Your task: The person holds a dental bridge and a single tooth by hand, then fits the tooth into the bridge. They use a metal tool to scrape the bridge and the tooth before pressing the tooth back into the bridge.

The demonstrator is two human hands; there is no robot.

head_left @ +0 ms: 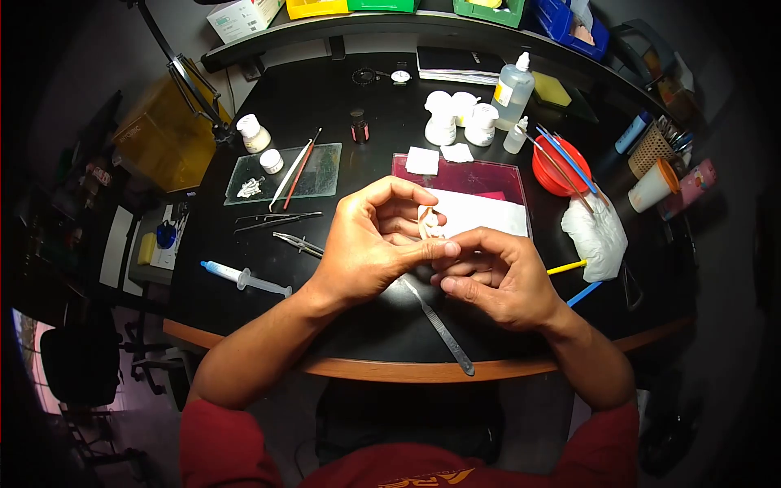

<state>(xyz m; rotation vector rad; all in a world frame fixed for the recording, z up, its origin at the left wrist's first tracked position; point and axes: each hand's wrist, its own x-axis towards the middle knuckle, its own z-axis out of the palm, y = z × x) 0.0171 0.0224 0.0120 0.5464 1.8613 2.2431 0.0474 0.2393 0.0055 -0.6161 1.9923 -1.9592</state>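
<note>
Over the front middle of the table, my left hand (366, 236) grips a small cream-coloured curved piece (429, 223) that looks like part of a dental model. Thumb and fingers close around it, hiding some of its shape. My right hand (500, 281) is right beside it, its fingers curled and its index fingertip close to my left thumb. Whatever the right fingers hold, if anything, is hidden. A scalpel handle (443, 329) lies on the table below both hands. Left of my left hand, metal tweezers (299, 243) rest on the table.
A glass slab (325, 175) at left carries a small jar and thin tools. Behind my hands lie a white paper sheet (480, 213) and white bottles (441, 128). A red bowl (553, 175) and crumpled tissue (598, 244) sit right; a syringe (244, 278) lies left.
</note>
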